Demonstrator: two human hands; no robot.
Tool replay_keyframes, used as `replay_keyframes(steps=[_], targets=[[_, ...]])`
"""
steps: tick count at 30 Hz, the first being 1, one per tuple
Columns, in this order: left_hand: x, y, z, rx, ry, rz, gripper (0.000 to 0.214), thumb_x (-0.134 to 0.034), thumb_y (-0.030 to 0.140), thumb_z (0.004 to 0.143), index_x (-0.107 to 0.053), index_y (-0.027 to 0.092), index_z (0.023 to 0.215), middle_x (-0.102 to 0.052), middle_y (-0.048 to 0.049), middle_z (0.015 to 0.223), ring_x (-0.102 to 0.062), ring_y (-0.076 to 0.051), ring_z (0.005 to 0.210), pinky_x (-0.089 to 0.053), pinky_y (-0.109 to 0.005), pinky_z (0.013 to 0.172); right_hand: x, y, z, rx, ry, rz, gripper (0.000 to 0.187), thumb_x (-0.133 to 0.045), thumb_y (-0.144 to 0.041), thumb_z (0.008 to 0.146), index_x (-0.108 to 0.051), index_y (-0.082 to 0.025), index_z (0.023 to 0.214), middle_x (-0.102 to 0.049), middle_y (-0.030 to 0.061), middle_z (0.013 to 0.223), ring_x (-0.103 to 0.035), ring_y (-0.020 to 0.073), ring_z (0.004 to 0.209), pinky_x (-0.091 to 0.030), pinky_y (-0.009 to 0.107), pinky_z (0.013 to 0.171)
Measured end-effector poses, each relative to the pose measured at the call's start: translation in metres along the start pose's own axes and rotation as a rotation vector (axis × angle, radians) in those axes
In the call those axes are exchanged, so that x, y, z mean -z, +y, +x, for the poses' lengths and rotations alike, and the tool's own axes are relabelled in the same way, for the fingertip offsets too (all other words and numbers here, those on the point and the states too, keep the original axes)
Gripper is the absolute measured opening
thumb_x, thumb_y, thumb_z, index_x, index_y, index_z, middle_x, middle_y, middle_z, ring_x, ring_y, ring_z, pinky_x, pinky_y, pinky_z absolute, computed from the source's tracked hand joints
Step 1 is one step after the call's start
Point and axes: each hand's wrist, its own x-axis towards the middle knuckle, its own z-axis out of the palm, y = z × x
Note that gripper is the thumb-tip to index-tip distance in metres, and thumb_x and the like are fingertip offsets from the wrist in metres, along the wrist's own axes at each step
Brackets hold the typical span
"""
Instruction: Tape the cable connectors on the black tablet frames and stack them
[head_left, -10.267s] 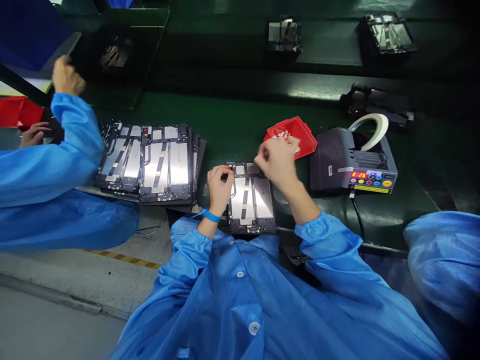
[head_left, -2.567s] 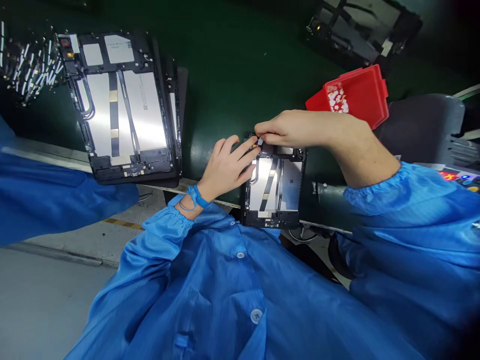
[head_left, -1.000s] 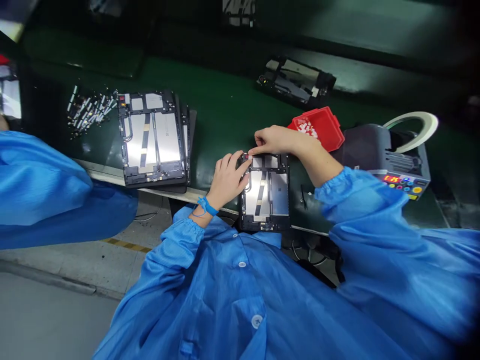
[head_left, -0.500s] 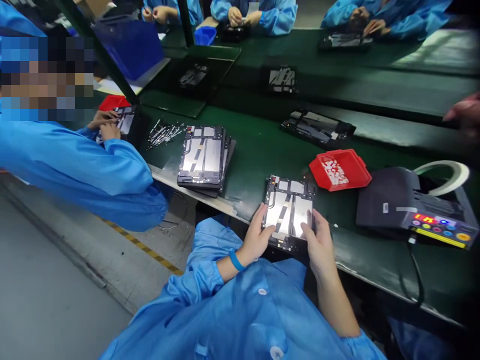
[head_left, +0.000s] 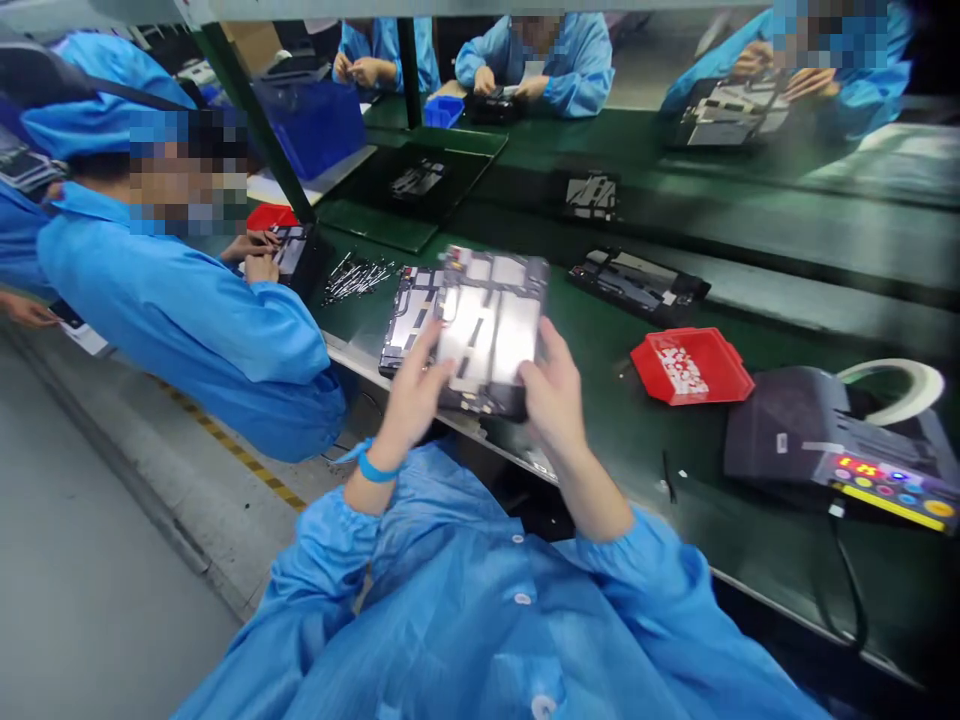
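Silvery tablet chassis (head_left: 491, 325) | held by both hands | long axis pointing away

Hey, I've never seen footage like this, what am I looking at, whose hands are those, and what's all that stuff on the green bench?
There is no machine doing the work here: a person in a blue coat wears a camera on the head, so you look down along their own arms. The left hand, with a blue wrist strap, and the right hand hold an opened tablet frame by its lower corners, lifted above the green bench. Its silver inner panels face the camera. On the bench beyond it lies a stack of similar frames. To the right sit a red tray of small white pieces and a dark tape dispenser with coloured buttons. To the left, a co-worker in the same blue coat works at their own spot, with small metal parts close by.
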Motion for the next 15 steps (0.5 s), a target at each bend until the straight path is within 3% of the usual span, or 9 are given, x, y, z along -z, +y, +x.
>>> replay_keyframes(steps=[3, 6, 10, 13, 15], targets=[[0.051, -0.007, 0.045, 0.08, 0.135, -0.021, 0.056, -0.069, 0.052, 0.102, -0.073, 0.023, 0.15, -0.065, -0.0075, 0.171, -0.049, -0.033, 0.169, -0.032, -0.05, 0.147, -0.073, 0.015, 0.04, 0.003, -0.101, -0.046, 0.086, -0.057, -0.031, 0.091, -0.046, -0.02, 0.176, -0.047, 0.0112, 0.183, -0.046, 0.0291, 0.17, -0.029, 0.054, 0.145], [0.077, -0.026, 0.068, 0.186, 0.146, -0.101, 0.06, -0.067, 0.056, 0.101, -0.072, 0.02, 0.149, -0.07, -0.0111, 0.164, -0.055, -0.034, 0.165, -0.04, -0.048, 0.142, -0.107, 0.033, 0.052, -0.067, -0.127, -0.168, 0.084, -0.055, -0.03, 0.091, -0.048, -0.018, 0.174, -0.045, 0.0124, 0.184, -0.036, 0.0304, 0.175, -0.021, 0.055, 0.148], [0.087, -0.055, 0.08, 0.227, 0.103, -0.046, 0.06, -0.076, 0.053, 0.096, -0.073, 0.023, 0.148, -0.066, -0.0087, 0.169, -0.051, -0.034, 0.168, -0.039, -0.046, 0.142, -0.098, 0.053, 0.044, -0.088, -0.072, -0.175, 0.081, -0.062, -0.041, 0.093, -0.051, -0.027, 0.172, -0.045, 0.0065, 0.185, -0.026, 0.03, 0.179, -0.01, 0.059, 0.148], [0.087, -0.069, 0.096, 0.294, 0.189, -0.109, 0.061, -0.075, 0.048, 0.094, -0.072, 0.023, 0.15, -0.06, -0.0076, 0.176, -0.045, -0.033, 0.172, -0.035, -0.043, 0.144, -0.087, 0.066, 0.043, -0.227, 0.035, 0.052, 0.088, -0.061, -0.057, 0.096, -0.044, -0.027, 0.177, -0.037, 0.0059, 0.189, -0.029, 0.0267, 0.178, -0.019, 0.054, 0.148], [0.086, -0.075, 0.111, 0.399, 0.171, -0.227, 0.062, -0.07, 0.044, 0.092, -0.072, 0.02, 0.149, -0.063, -0.0088, 0.173, -0.049, -0.033, 0.169, -0.039, -0.044, 0.142, -0.089, 0.073, 0.046, -0.362, 0.096, 0.222, 0.094, -0.059, -0.064, 0.097, -0.038, -0.026, 0.18, -0.029, 0.0053, 0.193, -0.03, 0.0243, 0.178, -0.024, 0.05, 0.146]])
